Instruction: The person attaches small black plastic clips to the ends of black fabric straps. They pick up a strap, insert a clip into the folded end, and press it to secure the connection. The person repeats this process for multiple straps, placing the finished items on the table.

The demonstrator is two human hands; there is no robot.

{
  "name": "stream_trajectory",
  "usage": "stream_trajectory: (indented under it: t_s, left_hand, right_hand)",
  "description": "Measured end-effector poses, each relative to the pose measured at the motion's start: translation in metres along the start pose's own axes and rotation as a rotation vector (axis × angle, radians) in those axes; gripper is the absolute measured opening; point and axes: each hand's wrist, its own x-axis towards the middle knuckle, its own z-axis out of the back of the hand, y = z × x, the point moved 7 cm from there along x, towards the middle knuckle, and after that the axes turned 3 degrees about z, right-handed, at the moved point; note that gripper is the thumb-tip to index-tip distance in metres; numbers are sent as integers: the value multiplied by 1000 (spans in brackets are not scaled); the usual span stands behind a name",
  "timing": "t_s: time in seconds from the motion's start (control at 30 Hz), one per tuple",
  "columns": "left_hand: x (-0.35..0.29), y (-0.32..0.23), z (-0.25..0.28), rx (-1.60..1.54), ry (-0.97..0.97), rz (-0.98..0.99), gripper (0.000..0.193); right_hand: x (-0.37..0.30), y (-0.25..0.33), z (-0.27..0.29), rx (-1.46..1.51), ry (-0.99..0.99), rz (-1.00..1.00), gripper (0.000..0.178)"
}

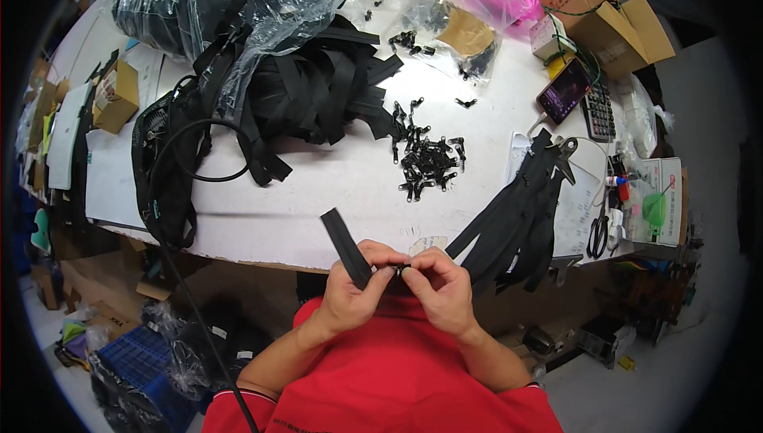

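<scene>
A short black zipper tape [343, 242] is pinched in my left hand [350, 296], its free end sticking up to the left over the table's front edge. Close beside it, my right hand [442, 291] is closed, thumb and fingers together on a small dark piece [400, 269] that looks like a zipper slider. The fingertips of both hands nearly meet there, partly hiding it. Beyond my hands, a pile of black zipper sliders [429, 164] lies on the white table [318, 186]. To the right, a bunch of black zippers [509, 222] hangs over the edge, held by a metal clamp [564, 159].
A heap of black zipper tapes [306, 87] lies at the back left, partly under clear plastic. A black cable [179, 274] runs down on the left. At the right are a phone [565, 91], a calculator [598, 115], scissors [597, 234] and a carton [616, 35].
</scene>
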Motion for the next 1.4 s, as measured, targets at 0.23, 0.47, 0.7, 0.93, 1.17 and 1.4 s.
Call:
stream_trajectory:
  t_s: [0.23, 0.47, 0.7, 0.93, 1.17, 1.4]
  left_hand:
    - [-4, -6, -1, 47, -83, -7, 21]
    - [-4, -4, -1, 11, -76, 1, 23]
    - [-6, -6, 1, 55, -24, -4, 21]
    - [-8, -18, 1, 289, -141, -201, 25]
    - [-4, -29, 1, 377, -135, -255, 26]
    - [-5, -5, 6, -13, -147, -42, 17]
  right_hand:
    - [3, 11, 0, -174, 14, 207, 6]
    - [5, 14, -3, -130, 10, 234, 7]
    - [6, 27, -4, -276, 64, 282, 9]
    - [5, 29, -6, -271, 54, 207, 10]
    - [5, 29, -7, -289, 67, 204, 11]
    - [6, 39, -4, -515, -20, 503, 11]
